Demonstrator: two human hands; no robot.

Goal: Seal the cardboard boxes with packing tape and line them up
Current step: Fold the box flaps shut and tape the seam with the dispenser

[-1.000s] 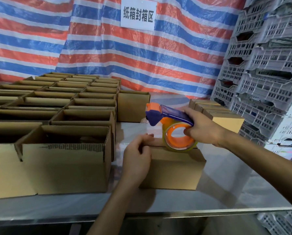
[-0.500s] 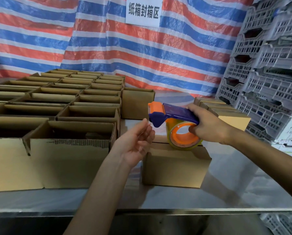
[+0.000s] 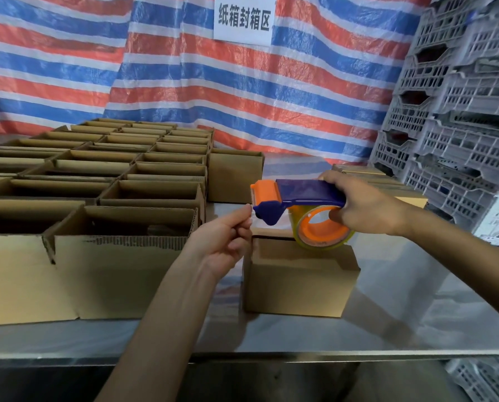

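Small closed brown cardboard box point(image 3: 297, 282) sits mid-way along the shiny metal table point(image 3: 416, 314), at 6 o'clock beneath the blue-and-orange tape dispenser point(image 3: 297, 192). The left hand point(image 3: 225, 242) has left the lid. Its fingers now pinch together at the dispenser's mouth; whether on tape, I cannot tell. The right hand point(image 3: 364, 207) stays wrapped round the handle, so taping looks imminent.

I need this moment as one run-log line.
right hand: grips tape dispenser; left hand: apparently pinches tape end; box: closed, below dispenser

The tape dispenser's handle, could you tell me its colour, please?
The handle is dark blue, seen best in the head view.
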